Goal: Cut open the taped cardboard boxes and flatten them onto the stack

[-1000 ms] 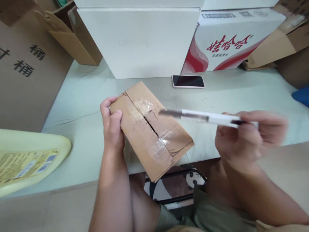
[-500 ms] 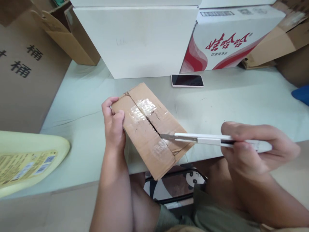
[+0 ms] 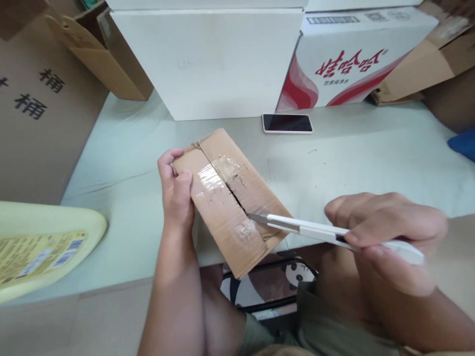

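Observation:
A small brown cardboard box (image 3: 222,212) lies tilted at the near edge of the table, with clear tape across its middle seam. My left hand (image 3: 176,180) grips its far left corner, thumb on top and fingers around the end. My right hand (image 3: 389,232) is closed around a white utility knife (image 3: 319,232). The knife's blade tip meets the seam, at the lower end of a dark slit cut through the tape. Several small nicks mark the cardboard beside that slit.
On the pale green table (image 3: 345,158) lies a phone (image 3: 287,123). Behind it stand a white box (image 3: 215,64) and a red-and-white carton (image 3: 349,64). A yellow-green bottle (image 3: 52,247) is at left, near a large brown carton (image 3: 44,128). A blue object (image 3: 462,146) sits at the right edge.
My right hand has moved slightly down, and the knife now slants more. The blade tip is a little further along the seam toward me. My left hand keeps its hold.

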A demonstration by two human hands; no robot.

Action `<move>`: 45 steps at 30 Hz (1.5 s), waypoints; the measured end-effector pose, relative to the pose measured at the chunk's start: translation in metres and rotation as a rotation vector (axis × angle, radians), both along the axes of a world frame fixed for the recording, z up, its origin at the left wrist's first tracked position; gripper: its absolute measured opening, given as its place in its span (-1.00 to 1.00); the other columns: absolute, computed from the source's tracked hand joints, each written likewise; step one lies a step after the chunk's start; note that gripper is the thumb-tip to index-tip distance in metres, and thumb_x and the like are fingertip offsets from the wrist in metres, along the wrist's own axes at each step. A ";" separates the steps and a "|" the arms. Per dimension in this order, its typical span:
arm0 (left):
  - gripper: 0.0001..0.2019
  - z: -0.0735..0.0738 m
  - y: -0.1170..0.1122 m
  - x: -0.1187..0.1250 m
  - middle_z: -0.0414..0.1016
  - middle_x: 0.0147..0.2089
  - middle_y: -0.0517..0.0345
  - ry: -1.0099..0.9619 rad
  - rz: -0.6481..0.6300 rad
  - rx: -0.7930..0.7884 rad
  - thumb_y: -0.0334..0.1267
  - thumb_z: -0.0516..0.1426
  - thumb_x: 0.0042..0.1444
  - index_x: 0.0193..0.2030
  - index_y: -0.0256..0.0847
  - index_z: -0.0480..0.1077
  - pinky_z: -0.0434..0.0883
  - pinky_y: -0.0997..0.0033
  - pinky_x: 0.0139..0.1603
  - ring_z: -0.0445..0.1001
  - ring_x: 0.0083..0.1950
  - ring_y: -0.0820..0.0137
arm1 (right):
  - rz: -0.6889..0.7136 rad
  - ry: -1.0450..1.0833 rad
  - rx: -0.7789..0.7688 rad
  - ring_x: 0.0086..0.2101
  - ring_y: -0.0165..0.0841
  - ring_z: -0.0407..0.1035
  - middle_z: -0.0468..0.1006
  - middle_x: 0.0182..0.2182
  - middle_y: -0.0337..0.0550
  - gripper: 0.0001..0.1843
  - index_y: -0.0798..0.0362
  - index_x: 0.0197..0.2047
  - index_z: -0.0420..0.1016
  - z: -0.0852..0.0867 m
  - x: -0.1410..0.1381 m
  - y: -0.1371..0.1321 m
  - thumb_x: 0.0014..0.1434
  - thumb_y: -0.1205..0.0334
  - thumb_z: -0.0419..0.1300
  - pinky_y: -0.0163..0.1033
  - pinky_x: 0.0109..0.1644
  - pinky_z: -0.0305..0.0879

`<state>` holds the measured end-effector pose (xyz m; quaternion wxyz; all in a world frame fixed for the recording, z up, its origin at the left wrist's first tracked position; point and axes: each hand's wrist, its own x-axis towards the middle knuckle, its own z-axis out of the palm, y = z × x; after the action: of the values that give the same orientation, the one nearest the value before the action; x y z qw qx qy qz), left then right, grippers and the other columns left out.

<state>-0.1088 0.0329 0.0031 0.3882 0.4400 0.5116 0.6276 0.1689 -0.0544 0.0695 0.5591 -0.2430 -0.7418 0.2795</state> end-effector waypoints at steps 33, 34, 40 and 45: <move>-0.65 0.012 0.000 -0.005 0.51 -0.14 0.17 -0.248 0.099 0.023 -0.21 0.25 0.04 -0.01 -0.12 0.39 0.32 0.42 -0.34 0.38 -0.27 0.39 | -0.555 -0.648 -0.352 -0.08 -0.07 0.67 0.74 0.05 0.01 -0.67 -0.06 -0.13 0.82 -0.096 -0.002 0.043 0.35 0.12 0.17 0.04 0.01 0.61; -0.66 0.012 -0.001 -0.006 0.51 -0.15 0.17 -0.261 0.102 0.035 -0.22 0.25 0.04 -0.02 -0.12 0.39 0.33 0.41 -0.34 0.38 -0.28 0.39 | -0.505 -0.623 -0.369 0.00 -0.02 0.66 0.74 0.06 0.03 -0.67 -0.04 -0.18 0.81 -0.095 -0.003 0.043 0.35 0.12 0.18 0.09 0.09 0.60; -0.51 0.000 -0.007 -0.005 0.49 -0.14 0.17 -0.274 -0.088 -0.041 0.01 0.41 0.01 0.02 -0.08 0.43 0.38 0.42 -0.34 0.42 -0.26 0.39 | -0.066 -0.418 -0.685 0.12 -0.05 0.62 0.69 0.18 -0.11 -0.54 -0.09 0.25 0.66 -0.083 -0.013 0.040 0.48 -0.03 0.08 0.16 0.29 0.52; -0.54 0.001 -0.010 -0.003 0.52 -0.06 0.11 -0.212 -0.261 -0.084 0.12 0.38 0.10 0.02 -0.09 0.50 0.48 0.40 -0.21 0.51 -0.15 0.34 | 0.079 -0.360 -0.704 0.43 0.01 0.31 0.37 0.49 -0.14 -0.35 -0.22 0.53 0.33 -0.085 -0.011 0.035 0.48 -0.20 0.12 0.28 0.52 0.26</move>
<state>-0.1122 0.0228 0.0042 0.5365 0.4173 0.4320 0.5928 0.1583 -0.0197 -0.0152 0.2912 -0.4364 -0.6955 0.4909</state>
